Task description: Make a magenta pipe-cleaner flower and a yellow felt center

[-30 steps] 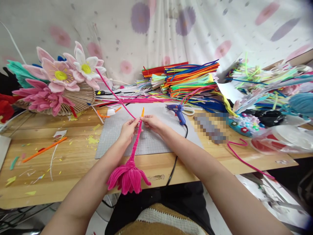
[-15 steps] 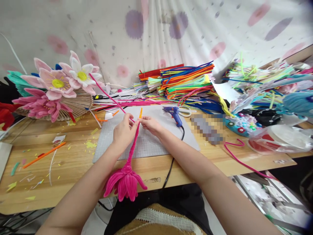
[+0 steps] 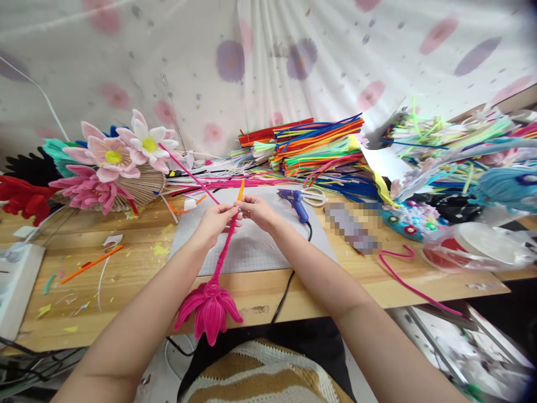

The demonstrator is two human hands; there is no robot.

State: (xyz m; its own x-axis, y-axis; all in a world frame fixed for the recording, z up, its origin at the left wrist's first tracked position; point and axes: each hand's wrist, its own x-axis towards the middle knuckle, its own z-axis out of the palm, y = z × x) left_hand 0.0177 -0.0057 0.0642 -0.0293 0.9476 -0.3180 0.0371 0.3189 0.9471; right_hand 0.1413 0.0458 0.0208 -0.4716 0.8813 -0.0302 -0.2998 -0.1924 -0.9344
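A magenta pipe-cleaner flower (image 3: 210,316) hangs head down over the table's front edge, its wrapped stem (image 3: 224,252) rising to my fingers. My left hand (image 3: 213,224) is closed in a pinch at the stem's upper part, on a long magenta pipe cleaner (image 3: 188,173) that slants up to the left. Close against it, my right hand (image 3: 257,211) pinches the top of the stem. An orange tip (image 3: 241,190) sticks up out of the stem end between both hands. The exact contact of the fingertips is partly hidden.
Beneath my hands lies a grey cutting mat (image 3: 268,252). A blue glue gun (image 3: 298,206) and white-handled scissors (image 3: 314,196) are on its right. Bundled pipe cleaners (image 3: 319,145) are stacked behind. Finished pink flowers (image 3: 113,157) stand left; an orange pipe cleaner (image 3: 92,263) lies among scraps.
My left hand has turned, its fingers now spreading behind the stem. The flower head has swung slightly left. The whole view has shifted a little.
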